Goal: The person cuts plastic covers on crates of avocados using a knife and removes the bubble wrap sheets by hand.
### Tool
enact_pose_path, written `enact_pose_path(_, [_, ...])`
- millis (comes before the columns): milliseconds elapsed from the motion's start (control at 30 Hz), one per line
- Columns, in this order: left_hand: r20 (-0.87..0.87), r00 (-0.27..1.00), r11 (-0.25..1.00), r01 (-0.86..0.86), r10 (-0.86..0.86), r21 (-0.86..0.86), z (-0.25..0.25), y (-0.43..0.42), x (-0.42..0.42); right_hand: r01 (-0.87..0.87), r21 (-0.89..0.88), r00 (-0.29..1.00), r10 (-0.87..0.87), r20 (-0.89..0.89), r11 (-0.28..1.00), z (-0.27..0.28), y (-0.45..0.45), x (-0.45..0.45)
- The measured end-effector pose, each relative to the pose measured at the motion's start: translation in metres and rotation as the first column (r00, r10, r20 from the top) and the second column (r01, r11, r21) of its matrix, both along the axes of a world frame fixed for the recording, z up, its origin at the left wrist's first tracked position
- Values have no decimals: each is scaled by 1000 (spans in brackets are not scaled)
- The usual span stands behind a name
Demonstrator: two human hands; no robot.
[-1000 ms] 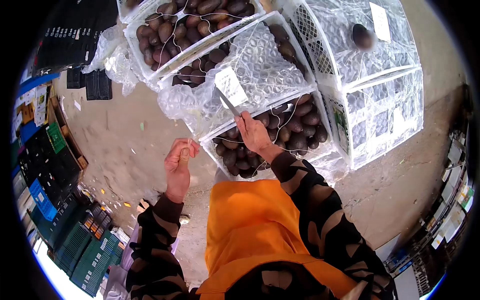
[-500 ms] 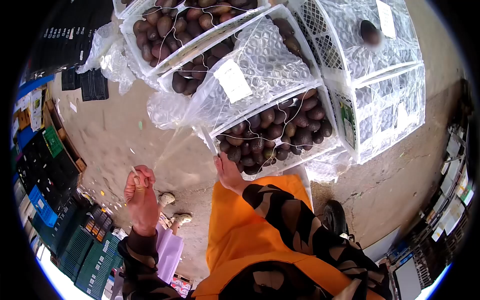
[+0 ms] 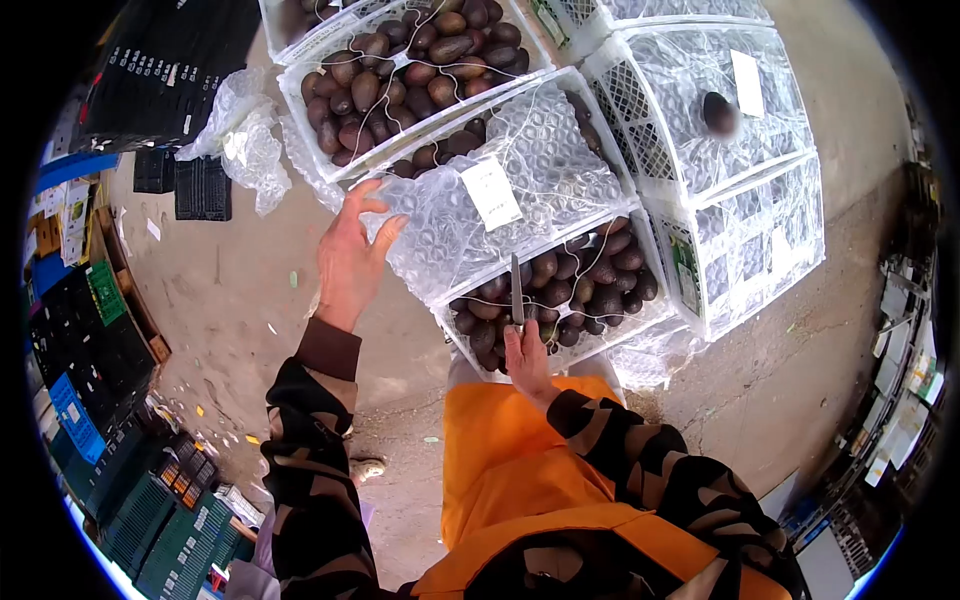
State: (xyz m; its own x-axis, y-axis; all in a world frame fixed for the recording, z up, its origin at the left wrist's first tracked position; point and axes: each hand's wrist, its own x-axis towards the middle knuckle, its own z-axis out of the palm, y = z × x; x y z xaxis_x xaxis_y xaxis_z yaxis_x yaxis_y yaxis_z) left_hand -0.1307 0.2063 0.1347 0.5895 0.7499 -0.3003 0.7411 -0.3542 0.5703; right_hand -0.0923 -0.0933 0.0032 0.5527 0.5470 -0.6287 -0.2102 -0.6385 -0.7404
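My right hand grips a knife, its blade pointing up over the nearest crate of dark avocados. My left hand is raised beside the left edge of the bubble wrap, thumb and fingers apart, nothing seen between them. That wrap covers much of the middle crate and bears a white label. Thin white string crosses the avocados in the near crate. Farther back, another crate of avocados stands uncovered, also crossed by string.
Wrapped white crates stand at the right, with one avocado and a white label on top. Loose plastic wrap lies at the left near black crates. Green crates are at lower left. A person's foot shows below my left arm.
My left hand has come up from the lower left to the wrap and opened. My right hand has moved right from the near crate's left corner, and the knife blade now shows clearly.
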Motion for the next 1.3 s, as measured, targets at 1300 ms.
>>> enact_pose_path(1300, [26, 999, 968, 40, -35, -246, -245, 9, 129, -255, -182, 667, 309, 678, 950, -64, 143, 251])
